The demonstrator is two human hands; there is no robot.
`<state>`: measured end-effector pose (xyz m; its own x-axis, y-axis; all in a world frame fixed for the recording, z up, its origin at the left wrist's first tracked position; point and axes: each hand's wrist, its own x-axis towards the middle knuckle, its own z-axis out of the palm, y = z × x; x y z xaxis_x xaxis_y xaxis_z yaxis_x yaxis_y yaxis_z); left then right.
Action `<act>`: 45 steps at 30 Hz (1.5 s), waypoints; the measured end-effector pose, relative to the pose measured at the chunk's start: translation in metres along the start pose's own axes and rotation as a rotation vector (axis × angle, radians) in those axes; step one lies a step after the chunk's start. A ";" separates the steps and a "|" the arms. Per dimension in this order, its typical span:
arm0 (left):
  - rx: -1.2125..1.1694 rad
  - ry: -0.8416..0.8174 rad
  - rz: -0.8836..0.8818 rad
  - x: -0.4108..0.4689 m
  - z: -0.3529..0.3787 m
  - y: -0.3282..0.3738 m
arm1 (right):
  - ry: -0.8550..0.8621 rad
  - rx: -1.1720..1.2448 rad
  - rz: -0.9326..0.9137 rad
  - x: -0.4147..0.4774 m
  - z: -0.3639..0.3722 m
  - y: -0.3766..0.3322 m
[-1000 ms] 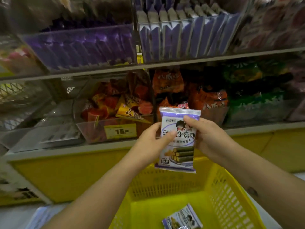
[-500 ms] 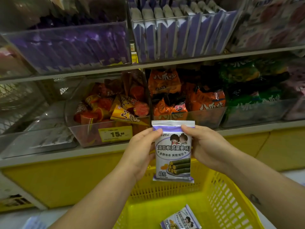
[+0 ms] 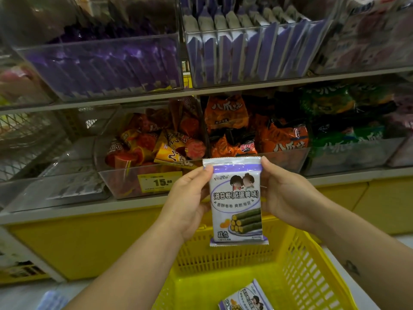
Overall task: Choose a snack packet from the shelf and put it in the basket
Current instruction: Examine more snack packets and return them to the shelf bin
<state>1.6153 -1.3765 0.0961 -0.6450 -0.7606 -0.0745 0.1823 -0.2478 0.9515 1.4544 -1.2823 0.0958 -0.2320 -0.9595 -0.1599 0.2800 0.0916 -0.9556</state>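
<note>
Centrally, the left hand (image 3: 190,204) and right hand (image 3: 283,198) hold one snack packet (image 3: 237,204) between them, upright, printed face toward the camera. Each hand pinches a side edge: the thumbs lie on the front near the top corners and the fingers curl behind. The packet is white with purple bands and shows green rolls in its lower part. It hangs in the air, in front of the lower shelf (image 3: 67,212) and above the far rim of the yellow basket (image 3: 312,271), touching neither.

At the bottom centre of the frame, a second packet (image 3: 244,297) of the same design lies on the basket floor, tilted.

Behind the hands, a clear bin (image 3: 125,182) on the lower shelf holds cone-shaped snacks (image 3: 169,151) and carries a yellow price tag (image 3: 159,182) reading 15. To its right are orange packets (image 3: 225,115), then green packets (image 3: 330,104).

On the shelf above, a clear bin at upper left holds purple packets (image 3: 107,66). At upper centre stand white-and-purple packets (image 3: 245,48), on edge in rows. Goods at the far upper right are too blurred to identify.
</note>
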 end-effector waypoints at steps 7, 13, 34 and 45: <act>-0.189 0.049 -0.033 0.008 -0.013 0.011 | -0.265 -0.177 0.090 -0.010 -0.002 -0.002; -0.052 -0.204 -0.178 0.003 -0.020 0.011 | -0.186 0.013 0.137 -0.008 -0.001 -0.002; 0.278 -0.306 0.061 0.005 -0.022 0.003 | 0.062 0.045 0.071 -0.001 -0.010 0.000; 0.648 -0.048 0.391 0.010 -0.016 -0.004 | 0.153 0.127 -0.070 -0.001 -0.012 -0.007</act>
<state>1.6204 -1.3927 0.0868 -0.6571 -0.6900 0.3037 -0.0586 0.4484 0.8919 1.4418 -1.2786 0.1001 -0.3913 -0.9097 -0.1388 0.3708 -0.0178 -0.9285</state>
